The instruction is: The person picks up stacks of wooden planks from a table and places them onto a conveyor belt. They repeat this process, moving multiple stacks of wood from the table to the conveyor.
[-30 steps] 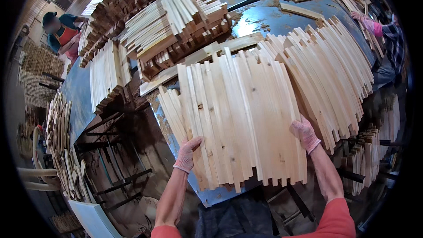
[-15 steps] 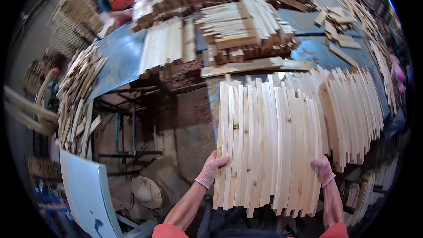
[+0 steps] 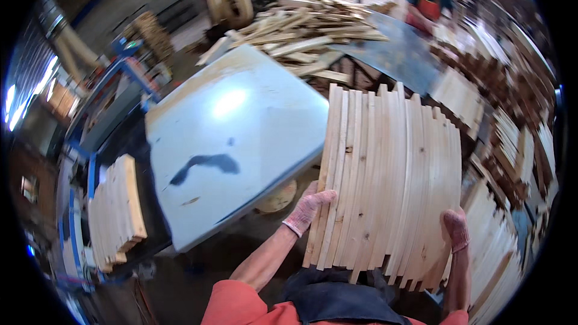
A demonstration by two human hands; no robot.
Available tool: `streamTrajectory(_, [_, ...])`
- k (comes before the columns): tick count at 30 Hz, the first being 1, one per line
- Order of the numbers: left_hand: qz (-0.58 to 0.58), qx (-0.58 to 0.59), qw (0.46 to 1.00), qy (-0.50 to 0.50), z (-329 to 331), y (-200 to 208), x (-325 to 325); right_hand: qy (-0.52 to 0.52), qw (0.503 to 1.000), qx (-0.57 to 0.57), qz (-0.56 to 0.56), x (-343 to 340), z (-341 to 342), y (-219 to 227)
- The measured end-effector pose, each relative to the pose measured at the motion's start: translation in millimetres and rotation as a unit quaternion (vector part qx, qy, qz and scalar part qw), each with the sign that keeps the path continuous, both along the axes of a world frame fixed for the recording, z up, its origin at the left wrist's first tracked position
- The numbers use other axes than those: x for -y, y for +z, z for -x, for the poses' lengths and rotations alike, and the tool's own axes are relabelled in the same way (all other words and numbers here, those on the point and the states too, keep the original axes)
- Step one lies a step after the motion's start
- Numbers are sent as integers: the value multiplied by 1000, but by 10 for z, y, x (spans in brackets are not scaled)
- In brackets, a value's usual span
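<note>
A wide row of pale wooden strips (image 3: 385, 186), standing side by side with uneven ends, is squeezed between my two gloved hands in front of my body. My left hand (image 3: 310, 206), in a pinkish knit glove, grips the left outer strip with the thumb laid over the top face. My right hand (image 3: 456, 229), gloved alike, presses against the right outer strip; some of its fingers are hidden beneath. Knots show on several strips. The far left corner of the row overlaps the edge of a blue-grey metal-topped table (image 3: 265, 120).
Left of that table, a small block of strips (image 3: 117, 213) rests on a dark surface beside a blue machine frame (image 3: 93, 174). Loose sticks (image 3: 301, 30) are heaped beyond. More strips (image 3: 490, 229) lie at my right. A co-worker (image 3: 428, 0) stands at the far right.
My view and body have turned left, bringing the metal-topped table in front. The row of strips has come along, still clamped between both hands, away from the stacks now at right.
</note>
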State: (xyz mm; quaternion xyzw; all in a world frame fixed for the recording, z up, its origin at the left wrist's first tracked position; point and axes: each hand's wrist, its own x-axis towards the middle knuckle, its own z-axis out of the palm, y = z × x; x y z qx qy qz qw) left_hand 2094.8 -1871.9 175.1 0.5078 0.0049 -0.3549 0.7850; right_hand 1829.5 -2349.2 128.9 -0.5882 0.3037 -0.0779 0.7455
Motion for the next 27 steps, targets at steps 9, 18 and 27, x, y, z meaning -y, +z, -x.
streamTrajectory(9, [-77, -10, 963, 259, -406, 123, -3037, 333, 937, 1, -109, -3002, -3401, 1111])
streamTrajectory(18, [-269, 40, 876, 397, -829, 100, -5286, 445, 884, -29, -141, -5333, -4894, 720])
streamTrajectory(27, [-855, -35, 465, 226, -1164, 447, -5997, 519, 846, -35, -117, -7363, -5558, 647])
